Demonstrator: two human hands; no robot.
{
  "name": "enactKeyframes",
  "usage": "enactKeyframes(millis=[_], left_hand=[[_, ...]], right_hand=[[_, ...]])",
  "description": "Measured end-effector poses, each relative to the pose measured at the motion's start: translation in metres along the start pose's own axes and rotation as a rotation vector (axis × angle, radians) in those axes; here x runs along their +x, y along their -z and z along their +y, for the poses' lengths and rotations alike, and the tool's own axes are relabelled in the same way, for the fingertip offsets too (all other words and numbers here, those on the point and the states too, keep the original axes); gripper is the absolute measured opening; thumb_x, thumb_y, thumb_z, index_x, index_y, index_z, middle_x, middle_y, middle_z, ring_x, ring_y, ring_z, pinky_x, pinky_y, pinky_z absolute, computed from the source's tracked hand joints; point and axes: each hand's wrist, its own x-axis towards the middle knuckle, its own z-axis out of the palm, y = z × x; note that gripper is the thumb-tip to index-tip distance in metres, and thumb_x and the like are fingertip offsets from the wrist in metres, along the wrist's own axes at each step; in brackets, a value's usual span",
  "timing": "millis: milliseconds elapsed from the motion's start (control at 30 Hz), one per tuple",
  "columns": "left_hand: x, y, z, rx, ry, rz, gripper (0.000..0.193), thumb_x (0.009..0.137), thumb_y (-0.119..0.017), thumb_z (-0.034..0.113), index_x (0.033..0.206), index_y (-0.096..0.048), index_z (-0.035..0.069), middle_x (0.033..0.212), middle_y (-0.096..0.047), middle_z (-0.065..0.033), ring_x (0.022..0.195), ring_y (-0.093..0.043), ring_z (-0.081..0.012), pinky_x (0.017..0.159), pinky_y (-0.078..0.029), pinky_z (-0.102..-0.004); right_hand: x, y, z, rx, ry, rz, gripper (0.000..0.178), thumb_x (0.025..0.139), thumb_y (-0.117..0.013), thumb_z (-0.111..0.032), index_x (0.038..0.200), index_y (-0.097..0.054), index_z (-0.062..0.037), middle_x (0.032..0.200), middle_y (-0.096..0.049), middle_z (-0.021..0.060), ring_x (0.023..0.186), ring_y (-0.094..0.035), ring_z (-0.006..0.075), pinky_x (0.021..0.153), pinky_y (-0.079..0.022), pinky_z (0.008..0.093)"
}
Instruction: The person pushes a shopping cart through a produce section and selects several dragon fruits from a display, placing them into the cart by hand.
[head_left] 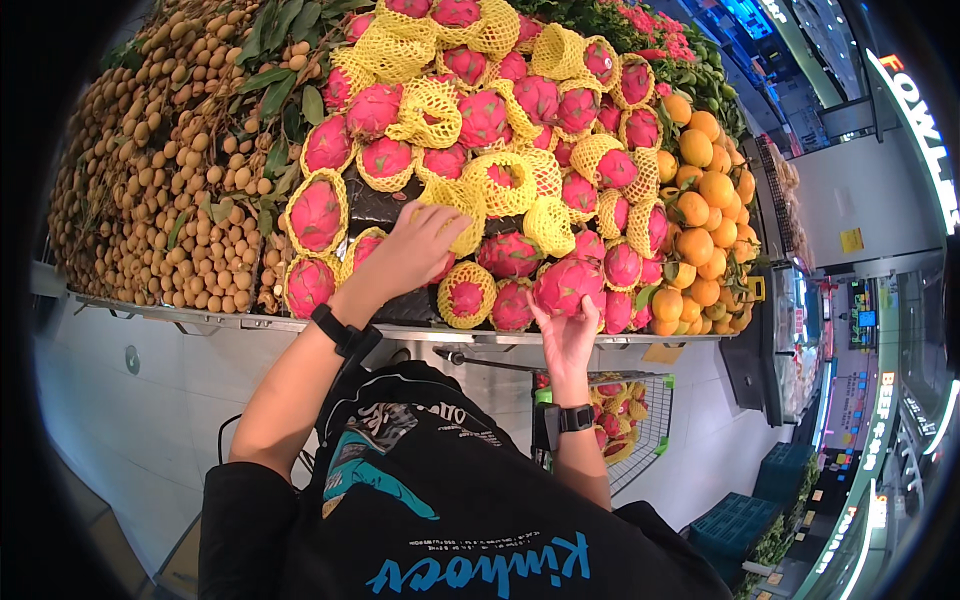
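Pink dragon fruits, many in yellow foam net sleeves, are heaped on the sloping display in front of me. My right hand [568, 335] holds a bare dragon fruit [569, 284] from below, thumb and fingers against its underside, at the front edge of the heap. To its left, my left hand [420, 243] reaches over the fruit with its fingers curled on a yellow foam net sleeve [458, 198]. Whether a fruit sits inside that sleeve is hidden. Just below the left hand lies a sleeved dragon fruit [466, 298].
Brown longans [150, 200] with leafy stems fill the left side. Orange persimmon-like fruits [705, 215] are piled on the right. A metal rail [270, 322] runs along the display's front. Below it stands a shopping cart [650, 420] holding sleeved dragon fruits.
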Motion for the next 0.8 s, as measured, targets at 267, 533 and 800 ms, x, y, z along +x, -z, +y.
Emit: enactKeyframes(millis=[267,533,800], left_hand=[[-0.010,-0.013,0.007,-0.087,0.086,0.072,0.050,0.077,-0.073,0.013,0.123,-0.054,0.007,0.120,-0.056,-0.0096,0.119,-0.050,-0.0270,0.105,-0.032,-0.0433],[0.020,-0.036,-0.015,-0.201,0.571,0.517,0.035,0.084,-0.074,0.016,0.106,-0.053,0.001,0.094,-0.053,-0.0119,0.083,-0.050,-0.0230,0.075,-0.044,-0.0323],[0.028,-0.054,-0.057,-0.467,1.029,-0.134,0.064,0.076,-0.080,0.035,0.119,-0.053,-0.004,0.101,-0.066,-0.0200,0.093,-0.065,-0.0306,0.080,-0.051,-0.0359]], right_hand=[[0.001,0.022,-0.009,-0.010,-0.003,0.004,0.058,0.091,-0.061,-0.026,0.138,-0.038,-0.0031,0.138,-0.049,0.0135,0.126,-0.049,0.0306,0.106,-0.043,0.0575],[0.024,-0.014,-0.021,-0.111,0.055,-0.120,0.067,0.089,-0.063,-0.018,0.146,-0.029,-0.0103,0.137,-0.047,0.0130,0.125,-0.050,0.0301,0.102,-0.046,0.0554],[0.063,-0.103,0.028,-0.250,0.022,-0.222,0.059,0.085,-0.069,-0.003,0.133,-0.037,-0.0103,0.125,-0.054,0.0079,0.108,-0.060,0.0196,0.087,-0.053,0.0341]])
